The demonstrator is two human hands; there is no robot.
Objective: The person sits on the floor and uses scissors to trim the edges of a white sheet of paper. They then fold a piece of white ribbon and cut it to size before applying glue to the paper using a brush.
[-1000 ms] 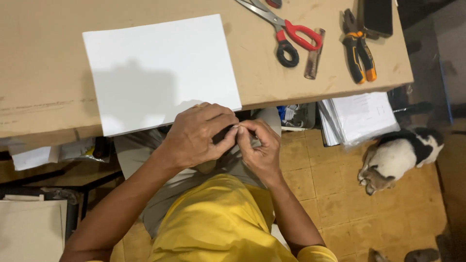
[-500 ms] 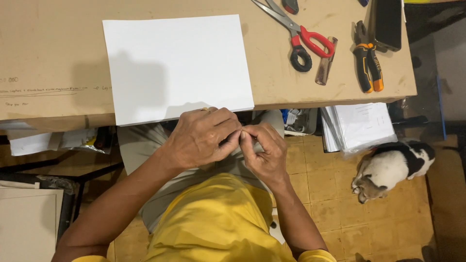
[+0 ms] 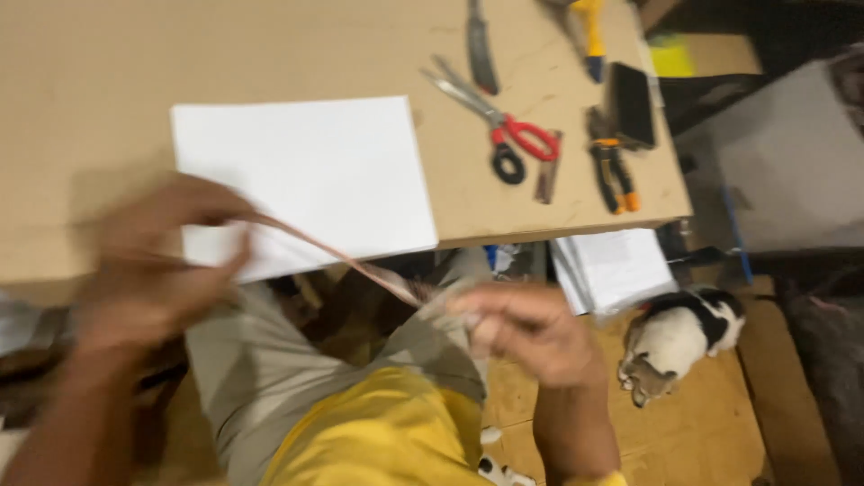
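- One thin strip, which I see pinched between left hand and right hand, hands apart.
- One white sheet at table front edge.
- One scissors, one pliers near right edge.

The person wears a bright yellow shirt with short sleeves. A bit of yellow sleeve shows by the right arm, just left of the black and white cat. The trousers are grey-green. Both arms are bare. The left hand looks blurry.
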